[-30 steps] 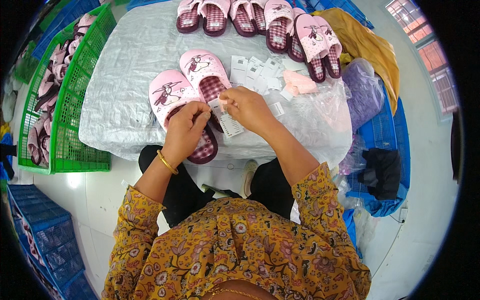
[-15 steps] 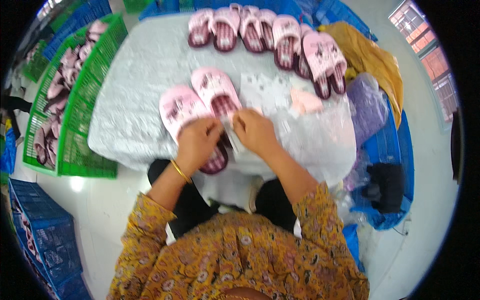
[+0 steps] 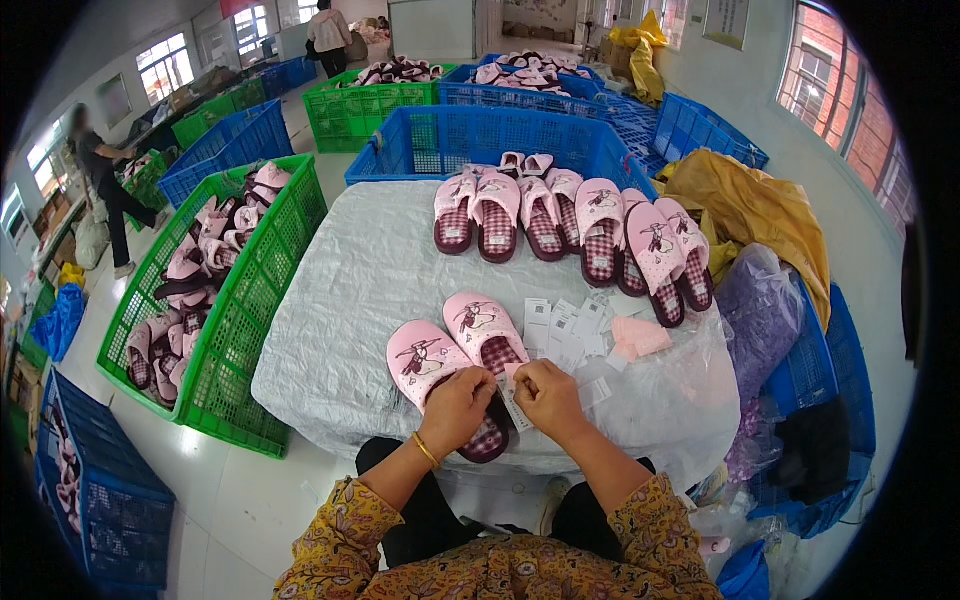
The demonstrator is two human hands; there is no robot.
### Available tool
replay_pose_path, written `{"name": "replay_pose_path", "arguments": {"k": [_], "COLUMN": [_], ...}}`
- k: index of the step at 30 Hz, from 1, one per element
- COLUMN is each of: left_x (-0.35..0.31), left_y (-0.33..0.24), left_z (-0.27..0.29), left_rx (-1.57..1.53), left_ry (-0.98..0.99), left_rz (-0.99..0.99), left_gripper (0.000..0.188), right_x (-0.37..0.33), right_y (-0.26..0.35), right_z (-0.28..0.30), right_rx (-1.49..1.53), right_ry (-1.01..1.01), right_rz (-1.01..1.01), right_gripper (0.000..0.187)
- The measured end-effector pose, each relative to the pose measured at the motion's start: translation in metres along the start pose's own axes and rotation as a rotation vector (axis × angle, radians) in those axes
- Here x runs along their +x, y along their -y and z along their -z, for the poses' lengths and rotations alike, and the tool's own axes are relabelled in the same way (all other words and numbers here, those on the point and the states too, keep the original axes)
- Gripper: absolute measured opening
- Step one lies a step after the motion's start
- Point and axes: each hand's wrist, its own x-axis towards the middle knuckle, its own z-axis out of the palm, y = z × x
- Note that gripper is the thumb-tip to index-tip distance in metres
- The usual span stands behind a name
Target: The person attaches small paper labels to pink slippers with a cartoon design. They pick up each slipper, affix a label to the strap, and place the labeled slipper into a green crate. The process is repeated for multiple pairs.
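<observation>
A pair of pink slippers with checked insoles lies in front of me on a covered table: the left slipper (image 3: 418,352) and the right slipper (image 3: 478,318). My left hand (image 3: 458,408) is closed, resting over the opening of the left slipper; what its fingertips pinch is hidden. Close beside it, my right hand (image 3: 548,395) pinches the top of a narrow white paper tag (image 3: 514,408), which hangs between both hands over the slippers' heel ends. More white tags (image 3: 565,335) lie loose beyond my right hand, next to a pink paper stack (image 3: 640,338).
Several finished-looking slipper pairs (image 3: 497,215) line the table's far edge. A green crate (image 3: 240,330) of slippers stands left, a blue crate (image 3: 480,135) behind. Yellow sheeting (image 3: 750,215) and a purple plastic bag (image 3: 765,300) crowd the right side. Two people are in the background.
The view has tilted upward, bringing the room and far crates into sight. Both hands stay close together at the slippers, and the paper tag between them shows more clearly.
</observation>
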Motion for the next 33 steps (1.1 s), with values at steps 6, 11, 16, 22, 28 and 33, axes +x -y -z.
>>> {"name": "replay_pose_path", "arguments": {"k": [6,11,16,22,28,33], "left_x": [0.008,0.013,0.013,0.013,0.012,0.012], "left_y": [0.002,0.003,0.007,0.007,0.003,0.008], "left_z": [-0.005,-0.009,-0.01,-0.014,-0.013,-0.016], "left_rx": [0.01,-0.042,0.043,0.045,0.028,0.05], "left_ry": [0.014,0.057,0.096,0.119,0.125,0.122], "left_rz": [0.041,0.047,0.015,-0.032,-0.051,-0.101], "left_gripper": [0.014,0.015,0.014,0.013,0.012,0.011], "right_x": [0.003,-0.002,-0.003,-0.003,-0.004,-0.003], "right_y": [0.001,-0.003,0.001,-0.001,-0.007,-0.004], "right_z": [0.006,0.01,0.015,0.016,0.014,0.015], "right_rx": [0.088,0.135,0.086,0.117,0.101,0.105], "right_ry": [0.047,0.103,0.201,0.204,0.223,0.207], "right_rz": [0.019,-0.015,-0.102,-0.068,-0.024,-0.039], "right_gripper": [0.015,0.018,0.025,0.028,0.028,0.027]}}
